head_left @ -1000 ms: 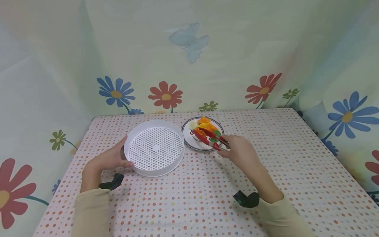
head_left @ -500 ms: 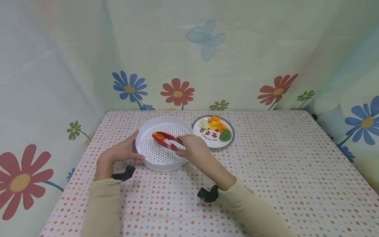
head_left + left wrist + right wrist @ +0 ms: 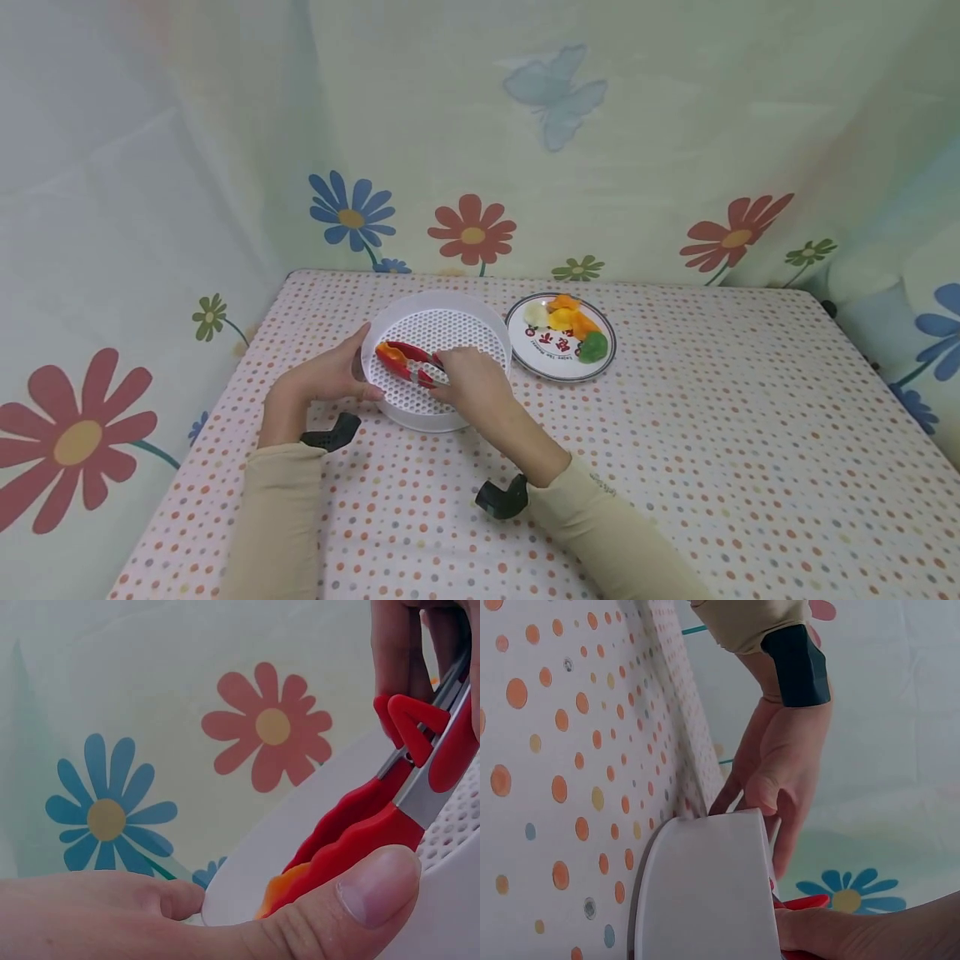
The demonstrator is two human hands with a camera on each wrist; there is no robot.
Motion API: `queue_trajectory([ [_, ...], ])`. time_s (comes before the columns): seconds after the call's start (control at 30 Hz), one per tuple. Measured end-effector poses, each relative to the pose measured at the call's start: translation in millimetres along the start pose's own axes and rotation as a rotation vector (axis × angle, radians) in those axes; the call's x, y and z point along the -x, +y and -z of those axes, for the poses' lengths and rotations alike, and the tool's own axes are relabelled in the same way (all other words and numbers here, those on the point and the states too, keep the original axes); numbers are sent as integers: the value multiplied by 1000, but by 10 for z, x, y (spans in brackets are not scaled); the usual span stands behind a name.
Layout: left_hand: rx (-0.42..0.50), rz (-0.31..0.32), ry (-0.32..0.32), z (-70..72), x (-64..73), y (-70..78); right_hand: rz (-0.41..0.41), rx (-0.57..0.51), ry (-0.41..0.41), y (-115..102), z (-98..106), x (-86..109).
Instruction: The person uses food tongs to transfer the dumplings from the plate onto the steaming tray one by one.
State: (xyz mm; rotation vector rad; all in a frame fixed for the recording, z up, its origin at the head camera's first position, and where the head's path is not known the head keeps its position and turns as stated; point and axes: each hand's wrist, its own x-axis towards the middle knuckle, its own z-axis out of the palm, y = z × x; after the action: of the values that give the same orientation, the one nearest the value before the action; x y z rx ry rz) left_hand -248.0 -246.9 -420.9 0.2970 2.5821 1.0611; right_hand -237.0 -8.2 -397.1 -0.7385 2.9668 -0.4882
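Now, head view: near the table's (image 3: 750, 433) far-left corner, my left hand (image 3: 322, 377) holds the white sieve's (image 3: 427, 421) left wall; my right hand (image 3: 476, 385) grips red-tipped tongs (image 3: 400, 370) inside it. Left wrist: orange piece (image 3: 281, 889) between the tips. Right wrist: left thumb at the rim. Placing step, I judge; next calls for loosening the tongs.

The sieve (image 3: 457, 325) sits on the table (image 3: 712, 433). The left hand (image 3: 322, 373) is at the left side of the sieve and touches it. The right hand (image 3: 476, 383) is over the near right part of the sieve, with the tongs (image 3: 397, 365) in it. The tongs point left, and their tips are inside the sieve's rim. One piece (image 3: 393, 354) is between the tips. Right beside the sieve, on its right, is the plate (image 3: 534, 354), with more pieces (image 3: 582, 325) on it. Behind the sieve, past the table, is the wall (image 3: 450, 108).
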Motion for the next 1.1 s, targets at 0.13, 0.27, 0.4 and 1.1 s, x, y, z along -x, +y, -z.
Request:
queue_trajectory([
  [0.13, -18, 1, 4, 23, -38, 37, -14, -4, 4, -7, 19, -7],
  [0.27, -33, 21, 0, 36, -68, 64, -33, -14, -3, -12, 40, -9],
  [0.4, -32, 38, -6, 44, -76, 84, -50, -3, -16, -7, 51, -25],
  [1.1, 1, 98, -32, 22, 39, 3, -156, 38, 80, 449, 361, 332],
])
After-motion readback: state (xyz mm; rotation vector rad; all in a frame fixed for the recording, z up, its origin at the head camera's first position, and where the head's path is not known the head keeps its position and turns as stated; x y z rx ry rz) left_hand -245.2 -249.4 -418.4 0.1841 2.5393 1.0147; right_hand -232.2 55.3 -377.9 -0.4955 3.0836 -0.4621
